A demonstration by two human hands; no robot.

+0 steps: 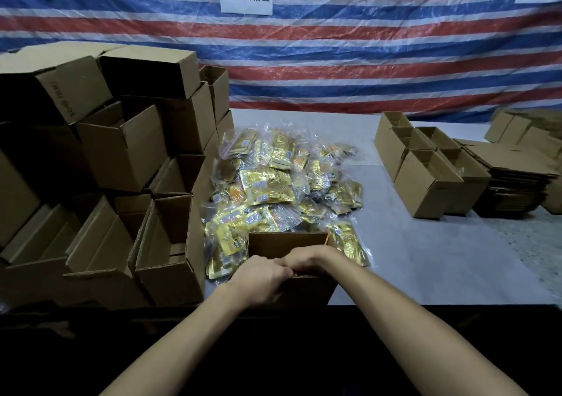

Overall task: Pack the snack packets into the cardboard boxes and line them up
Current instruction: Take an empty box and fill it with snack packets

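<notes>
A small cardboard box (pixel 307 289) stands at the table's near edge with its far flap upright. My left hand (pixel 261 277) and my right hand (pixel 307 260) meet over its top, fingers curled down onto the near rim or flap. What lies inside the box is hidden by my hands. Right behind it spreads a heap of gold and yellow snack packets (pixel 282 182) in clear wrappers, some touching the box's left and right sides.
Open empty cardboard boxes (pixel 121 164) are stacked high on the left. A group of upright open boxes (pixel 425 167) stands at the right, beside a stack of flattened cartons (pixel 517 176). The grey table (pixel 425 258) meets a striped tarp wall behind.
</notes>
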